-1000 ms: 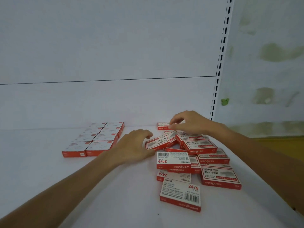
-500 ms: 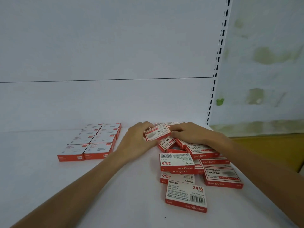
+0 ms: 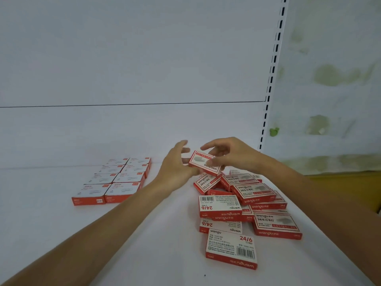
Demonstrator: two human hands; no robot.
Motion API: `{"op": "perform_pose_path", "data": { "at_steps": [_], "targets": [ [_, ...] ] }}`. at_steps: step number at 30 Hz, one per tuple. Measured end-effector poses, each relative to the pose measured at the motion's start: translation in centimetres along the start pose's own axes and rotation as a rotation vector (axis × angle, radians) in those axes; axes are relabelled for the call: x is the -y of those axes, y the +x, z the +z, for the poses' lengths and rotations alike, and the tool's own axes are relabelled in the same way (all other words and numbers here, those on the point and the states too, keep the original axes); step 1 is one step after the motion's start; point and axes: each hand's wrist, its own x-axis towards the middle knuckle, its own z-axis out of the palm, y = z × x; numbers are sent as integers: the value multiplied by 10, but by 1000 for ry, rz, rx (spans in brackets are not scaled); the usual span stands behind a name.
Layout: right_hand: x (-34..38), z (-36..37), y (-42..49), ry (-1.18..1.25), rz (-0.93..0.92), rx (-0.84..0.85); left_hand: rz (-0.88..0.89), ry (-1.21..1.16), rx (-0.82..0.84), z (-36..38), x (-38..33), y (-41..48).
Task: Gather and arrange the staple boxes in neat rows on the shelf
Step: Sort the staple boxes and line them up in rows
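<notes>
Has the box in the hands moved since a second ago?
Yes. The box rose off the pile, now level with the shelf's back edge, pinched by the right hand.

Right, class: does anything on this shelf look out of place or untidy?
Yes: the staple boxes on the right lie in a loose pile, overlapping at mixed angles, some barcode-side up, unlike the neat rows on the left.
</notes>
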Motion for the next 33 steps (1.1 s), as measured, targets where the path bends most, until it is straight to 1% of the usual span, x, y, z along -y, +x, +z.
{"op": "perform_pose_path", "data": {
  "at_steps": [2, 4, 6, 8, 11, 12, 15, 16, 20, 24, 26, 28, 29, 31, 33],
  "targets": [
    [-1, -1, 1, 98, 25, -65, -128, -144, -42, 7, 3, 0],
    [-4, 2, 3, 141, 19, -133, -238, -337, -3, 14, 4, -1],
    [-8, 9, 5, 113, -9, -188, -234, -377, 38, 18, 3, -2],
    [-12, 14, 6, 56, -36, -196, -213, -387, 2, 22, 2, -3],
    [-8, 11, 3, 106, -53, -93, -230, -379, -62, 23, 0, -3],
    [-7, 9, 1, 74, -73, -70, -227, -363, -80, 22, 0, -3],
    [-5, 2, -1, -221, -166, -100, -172, -265, -110, 16, 0, -1],
    [-4, 1, -2, -283, -189, -106, -156, -248, -105, 13, 1, 0],
    [-4, 0, -1, -419, -246, -130, -98, -227, -63, 8, 2, 1],
    [-7, -3, -2, -436, -237, -176, -96, -187, -82, 7, 3, 2],
    [-9, -4, -3, -430, -245, -205, -136, -242, -118, 10, 2, 2],
    [-11, -6, -4, -369, -239, -291, -167, -300, -167, 14, 0, 0],
    [-13, -8, -3, -331, -224, -346, -161, -284, -173, 15, 0, -2],
    [-16, -11, -2, -271, -183, -430, -82, -164, -124, 19, 1, -7],
    [-18, -13, -1, -264, -149, -450, 13, -42, -55, 22, 2, -12]
  ]
}}
